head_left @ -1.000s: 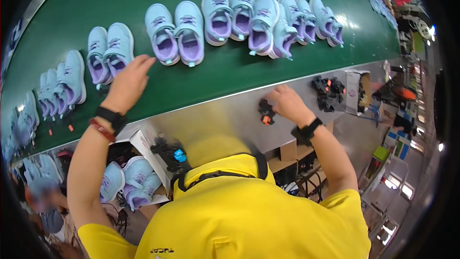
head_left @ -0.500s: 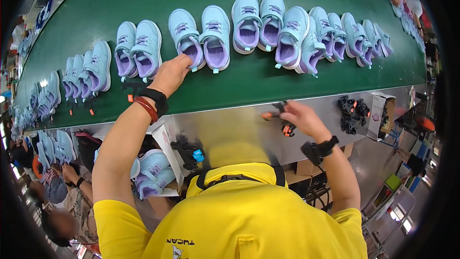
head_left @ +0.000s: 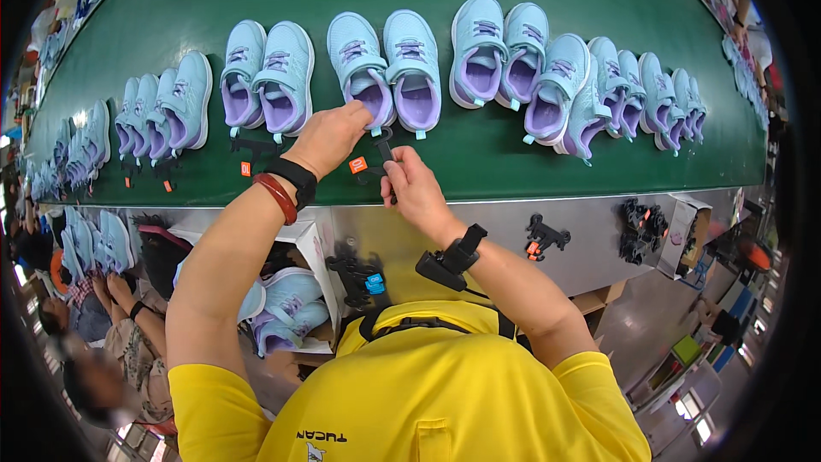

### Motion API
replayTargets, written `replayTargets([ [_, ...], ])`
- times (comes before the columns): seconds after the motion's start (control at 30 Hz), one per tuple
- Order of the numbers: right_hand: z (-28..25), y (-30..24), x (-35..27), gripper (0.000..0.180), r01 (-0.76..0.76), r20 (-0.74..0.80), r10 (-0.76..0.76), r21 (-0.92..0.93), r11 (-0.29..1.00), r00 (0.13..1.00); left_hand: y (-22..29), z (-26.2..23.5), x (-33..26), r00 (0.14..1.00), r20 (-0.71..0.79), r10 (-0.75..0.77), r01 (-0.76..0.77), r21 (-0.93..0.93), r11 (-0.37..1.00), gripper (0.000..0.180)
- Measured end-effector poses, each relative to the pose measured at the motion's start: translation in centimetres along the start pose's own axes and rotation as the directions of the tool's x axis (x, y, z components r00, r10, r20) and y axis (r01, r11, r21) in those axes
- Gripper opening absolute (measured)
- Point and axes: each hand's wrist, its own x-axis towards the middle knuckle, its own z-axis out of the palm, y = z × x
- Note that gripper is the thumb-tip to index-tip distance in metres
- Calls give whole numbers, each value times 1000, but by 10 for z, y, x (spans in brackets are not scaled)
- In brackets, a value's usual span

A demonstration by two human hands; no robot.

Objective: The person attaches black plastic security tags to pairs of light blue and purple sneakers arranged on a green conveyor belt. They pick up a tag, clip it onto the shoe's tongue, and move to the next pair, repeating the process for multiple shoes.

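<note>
Head view: the left hand (head_left: pixel 332 135) reaches across the near edge of the green belt (head_left: pixel 530 162) to the heel of a pale blue shoe (head_left: pixel 363 68) with a purple lining. Its fingers are curled together on the shoe's heel, touching it; whether they actually pinch it cannot be told. This shoe is the left one of a pair lying toes away, its mate (head_left: pixel 413 70) just beside it on the right.

The right hand (head_left: pixel 414 191) sits just near of that pair, close beside the left hand. Its fingers are pressed together, pinching a black hanger clip (head_left: pixel 383 158) that rises from the fingertips toward the shoe's heel. An orange tag (head_left: pixel 358 165) hangs on the clip, between the two hands.

More pairs lie in a row along the belt on both sides. Left of the hands, a pair (head_left: pixel 267 75) has its own black clip (head_left: pixel 253 151) lying just near of its heels. On the metal ledge (head_left: pixel 581 222) near of the belt, a loose clip (head_left: pixel 544 236) lies to the right of the right forearm, and a heap of clips (head_left: pixel 643 231) sits further right.
</note>
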Motion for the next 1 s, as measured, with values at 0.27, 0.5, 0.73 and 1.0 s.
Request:
replayTargets([
  [0.27,7,-1,-6,14,17,-66,-12,73,997,998,-5,0,0,1000,12,7,-7,27,1000,19],
  [0.5,11,5,-6,15,20,-97,-7,130,991,995,-8,0,1,997,-25,69,-67,48,997,15],
  [0.73,19,-9,7,18,27,183,-17,-53,998,983,-9,-13,2,996,65,60,-65,81,995,15],
  [1.0,-37,-62,9,23,77,372,23,-252,965,928,18,-30,-10,967,240,84,-131,186,974,53],
])
